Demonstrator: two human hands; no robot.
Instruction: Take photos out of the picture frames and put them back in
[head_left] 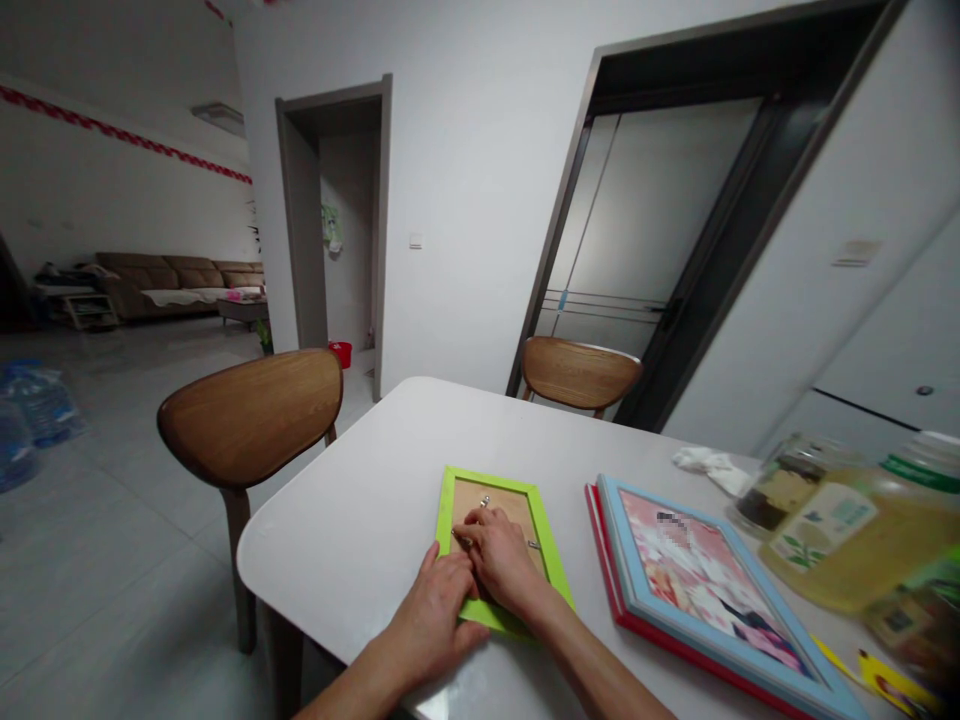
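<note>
A lime-green picture frame lies back side up on the white table, its brown backing board showing. Small metal clips are visible at the top and right edges of the board. My left hand grips the frame's lower left corner, its thumb at the bottom edge. My right hand is over the board with its fingers curled together near the left edge; what they pinch there is hidden. Right of the green frame, a light-blue frame with a picture rests on a red frame.
At the table's right side stand a glass jar and a large bottle of yellow liquid, with a crumpled white tissue behind. Yellow-handled scissors lie at the lower right. Wooden chairs stand at the left and far sides.
</note>
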